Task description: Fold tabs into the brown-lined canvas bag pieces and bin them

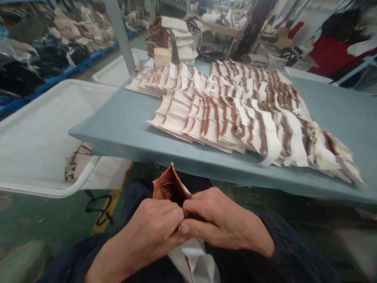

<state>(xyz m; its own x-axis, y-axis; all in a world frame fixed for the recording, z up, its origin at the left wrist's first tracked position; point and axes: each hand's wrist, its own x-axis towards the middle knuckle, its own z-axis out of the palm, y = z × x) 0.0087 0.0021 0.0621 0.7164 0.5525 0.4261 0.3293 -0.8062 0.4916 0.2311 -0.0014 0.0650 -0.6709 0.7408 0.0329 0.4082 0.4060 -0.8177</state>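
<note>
Close in front of my body, both hands grip one fabric piece [165, 184], white outside with a brown inner side that gapes in a pointed opening. My left hand [150, 224] has its fingers curled over the edge. Against it presses my right hand [215, 218], its thumb lying across the left fingers. White cloth hangs down below the two hands. The fingertips' exact hold is partly hidden. Beyond them, on the blue-grey table [123, 137], overlapping rows of similar white and brown fabric pieces [203, 118] are laid out.
A large white bin [59, 114] stands at the left, with more brown-edged pieces [78, 161] at its near corner. A grey post [119, 35] rises behind the table's left side. Stacked white bundles [182, 39] stand at the back. Piled goods [82, 27] lie far left.
</note>
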